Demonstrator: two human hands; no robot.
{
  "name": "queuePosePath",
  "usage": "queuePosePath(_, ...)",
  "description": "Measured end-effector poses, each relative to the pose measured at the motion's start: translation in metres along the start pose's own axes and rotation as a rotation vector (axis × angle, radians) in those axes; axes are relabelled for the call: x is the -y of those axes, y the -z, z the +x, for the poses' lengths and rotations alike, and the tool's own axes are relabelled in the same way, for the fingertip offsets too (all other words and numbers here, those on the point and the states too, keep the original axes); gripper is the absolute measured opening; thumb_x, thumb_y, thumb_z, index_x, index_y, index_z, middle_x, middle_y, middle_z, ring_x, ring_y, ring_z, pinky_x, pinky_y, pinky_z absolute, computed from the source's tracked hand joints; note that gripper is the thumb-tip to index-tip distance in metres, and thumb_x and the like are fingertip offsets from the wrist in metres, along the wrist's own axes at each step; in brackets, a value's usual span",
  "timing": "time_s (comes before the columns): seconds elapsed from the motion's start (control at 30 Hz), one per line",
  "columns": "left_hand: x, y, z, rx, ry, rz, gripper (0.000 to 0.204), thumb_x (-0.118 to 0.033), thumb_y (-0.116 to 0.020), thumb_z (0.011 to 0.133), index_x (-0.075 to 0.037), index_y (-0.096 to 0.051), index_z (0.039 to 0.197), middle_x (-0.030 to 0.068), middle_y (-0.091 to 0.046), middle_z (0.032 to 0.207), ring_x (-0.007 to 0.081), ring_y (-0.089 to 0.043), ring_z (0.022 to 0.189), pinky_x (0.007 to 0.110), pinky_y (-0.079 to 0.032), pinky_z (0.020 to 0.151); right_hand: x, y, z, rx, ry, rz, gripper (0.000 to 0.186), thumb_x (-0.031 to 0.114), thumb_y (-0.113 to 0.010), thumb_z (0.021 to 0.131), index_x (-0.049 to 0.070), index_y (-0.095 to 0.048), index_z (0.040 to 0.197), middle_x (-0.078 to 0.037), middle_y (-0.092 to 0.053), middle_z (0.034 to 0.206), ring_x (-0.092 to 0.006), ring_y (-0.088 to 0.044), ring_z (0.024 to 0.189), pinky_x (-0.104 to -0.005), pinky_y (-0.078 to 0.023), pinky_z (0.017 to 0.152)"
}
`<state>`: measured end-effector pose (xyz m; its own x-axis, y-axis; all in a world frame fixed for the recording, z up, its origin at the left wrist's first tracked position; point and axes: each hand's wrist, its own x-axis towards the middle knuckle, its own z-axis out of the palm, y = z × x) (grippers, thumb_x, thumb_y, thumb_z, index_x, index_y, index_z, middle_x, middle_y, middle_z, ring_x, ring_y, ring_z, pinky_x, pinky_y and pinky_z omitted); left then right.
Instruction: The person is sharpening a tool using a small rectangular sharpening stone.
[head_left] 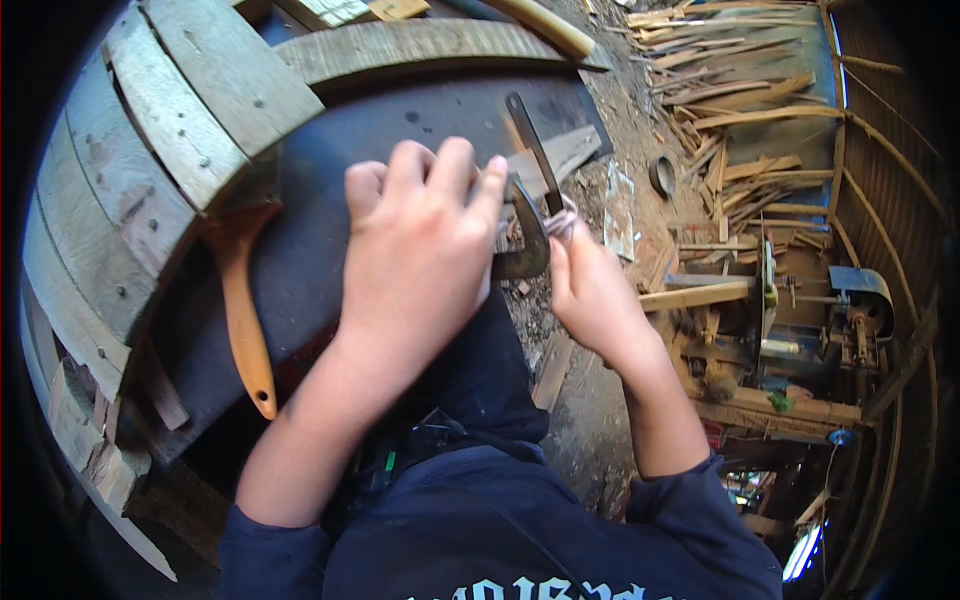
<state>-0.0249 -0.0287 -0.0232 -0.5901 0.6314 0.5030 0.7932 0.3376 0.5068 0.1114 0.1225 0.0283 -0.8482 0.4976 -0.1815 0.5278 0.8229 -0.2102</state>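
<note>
My left hand [425,230] is over the edge of the dark bench [400,120], fingers bent and closed against a dark curved metal clamp [530,255]. Its thumb and the part of the clamp in its grip are hidden. Just to the right, my right hand [595,285] is closed around the pale pinkish, cloth-like wrapped end [565,218] of a flat dark metal bar [533,145]. The bar slants up and away, with a hole at its far end. Behind it, a pale tapered board [572,155] lies along the bench edge.
A curved assembly of nailed planks [165,110] bounds the left, with an orange-handled paintbrush [245,320] beside it. A curved wooden piece [420,48] lies at the bench's far side. On the right are scattered wood strips [740,100], a dark ring [662,177] and a machine [860,310].
</note>
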Motion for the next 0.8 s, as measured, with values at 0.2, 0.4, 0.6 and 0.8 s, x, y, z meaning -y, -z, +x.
queuePosePath(0.2,0.000,-0.005,0.003,-0.009,-0.025,0.017,0.044,-0.022,-0.079,0.079,-0.011,-0.074,0.121,0.0015,-0.060,0.101,0.0221,-0.057,0.098,0.040,-0.037,0.085,-0.026,0.009,-0.030,-0.025,0.055,0.205,0.020,0.010,-0.048,0.105,-0.001,-0.061,0.114,-0.029,-0.070,0.096,-0.0482,-0.068,0.093,-0.0506,-0.054,0.079)
queuePosePath(0.4,0.001,0.002,-0.001,0.003,0.006,0.009,0.044,-0.022,-0.079,0.079,-0.012,-0.074,0.122,0.0013,-0.060,0.101,0.0220,-0.057,0.098,0.040,-0.037,0.085,-0.012,0.003,-0.014,-0.015,0.065,0.222,0.021,0.012,-0.046,0.106,0.000,-0.059,0.117,-0.027,-0.070,0.099,-0.0475,-0.069,0.096,-0.0509,-0.054,0.081)
queuePosePath(0.6,-0.006,-0.001,0.002,-0.010,-0.014,-0.004,0.044,-0.021,-0.079,0.078,-0.011,-0.074,0.121,0.0012,-0.060,0.101,0.0220,-0.056,0.098,0.040,-0.038,0.085,-0.062,0.020,-0.012,0.081,0.073,0.225,0.022,0.015,-0.047,0.107,0.001,-0.060,0.118,-0.019,-0.069,0.083,-0.0344,-0.066,0.070,-0.0431,-0.052,0.069)
queuePosePath(0.8,0.001,-0.001,-0.003,0.005,0.013,-0.002,0.045,-0.021,-0.079,0.078,-0.011,-0.074,0.122,0.0012,-0.060,0.101,0.0214,-0.056,0.099,0.039,-0.038,0.084,-0.003,0.008,-0.047,0.041,-0.185,0.237,0.020,0.014,-0.049,0.106,0.001,-0.061,0.117,-0.027,-0.069,0.086,-0.0485,-0.069,0.085,-0.0511,-0.051,0.068)
